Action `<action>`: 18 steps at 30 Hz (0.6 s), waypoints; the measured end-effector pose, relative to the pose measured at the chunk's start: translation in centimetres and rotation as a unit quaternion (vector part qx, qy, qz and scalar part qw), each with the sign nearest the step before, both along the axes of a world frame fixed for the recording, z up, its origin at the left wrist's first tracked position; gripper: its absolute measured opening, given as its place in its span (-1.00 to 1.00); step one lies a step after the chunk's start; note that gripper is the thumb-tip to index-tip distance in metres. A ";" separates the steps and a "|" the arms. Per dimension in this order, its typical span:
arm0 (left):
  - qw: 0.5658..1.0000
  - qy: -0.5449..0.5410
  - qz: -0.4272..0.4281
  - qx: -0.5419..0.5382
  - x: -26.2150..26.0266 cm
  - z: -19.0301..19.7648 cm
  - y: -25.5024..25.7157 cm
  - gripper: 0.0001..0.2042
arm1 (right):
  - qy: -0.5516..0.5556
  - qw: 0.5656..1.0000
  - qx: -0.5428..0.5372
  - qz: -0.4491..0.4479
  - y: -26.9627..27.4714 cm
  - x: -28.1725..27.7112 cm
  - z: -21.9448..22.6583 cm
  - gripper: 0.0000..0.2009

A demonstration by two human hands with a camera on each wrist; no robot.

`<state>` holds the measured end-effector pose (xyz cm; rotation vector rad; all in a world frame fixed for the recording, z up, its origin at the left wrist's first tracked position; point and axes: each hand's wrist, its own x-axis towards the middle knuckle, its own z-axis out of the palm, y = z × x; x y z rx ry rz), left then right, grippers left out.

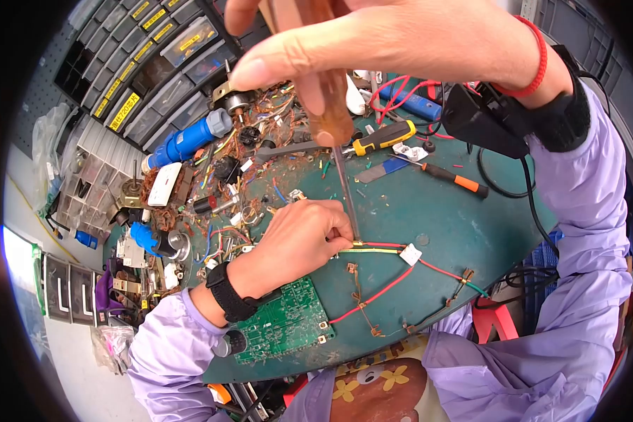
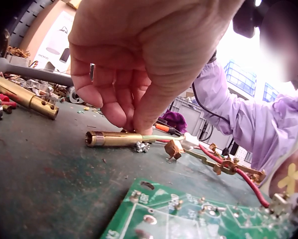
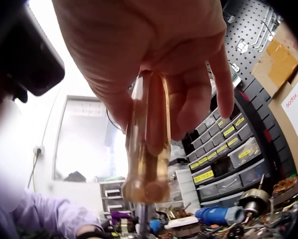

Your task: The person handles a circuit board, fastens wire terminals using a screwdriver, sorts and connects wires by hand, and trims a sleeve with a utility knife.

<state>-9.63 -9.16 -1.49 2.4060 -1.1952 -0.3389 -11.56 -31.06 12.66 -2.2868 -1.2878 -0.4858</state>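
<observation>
My left hand [image 1: 288, 239] is low over the green table, its thumb and fingertips pinching a brass tube [image 2: 114, 139] by its wired end. The tube lies along the tabletop in the left wrist view. A yellow-green wire [image 2: 160, 138] leads out of it, and in the head view a red wire [image 1: 436, 265] runs beside that one through a white tag [image 1: 410, 254]. Above, my right hand [image 1: 401, 49] grips a screwdriver [image 1: 332, 126] by its clear amber handle. Its shaft points down, with the tip right by the left fingertips at a brass fitting [image 1: 359, 243].
A green circuit board [image 1: 288, 320] lies near the table's front edge. Brass clips [image 1: 362, 305] hang on the red wire. Behind are a yellow-handled screwdriver [image 1: 385, 138], an orange-black handled tool [image 1: 457, 180], a blue plug [image 1: 188, 141] and scattered scrap. Drawer units [image 1: 169, 67] stand at the back.
</observation>
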 end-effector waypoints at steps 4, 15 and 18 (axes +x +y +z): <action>1.000 0.016 0.018 0.021 0.0 0.1 -0.2 -0.94 | -0.059 0.996 0.063 0.003 0.5 -0.7 -0.9 -0.55; 0.999 0.030 0.018 0.016 0.0 0.1 -0.2 -0.93 | 0.024 0.994 0.088 -0.067 1.5 -0.1 -1.4 -0.57; 0.999 0.031 0.012 0.011 0.1 -0.2 -0.2 -0.93 | -0.014 0.997 0.070 0.017 -0.5 2.5 -0.4 -0.54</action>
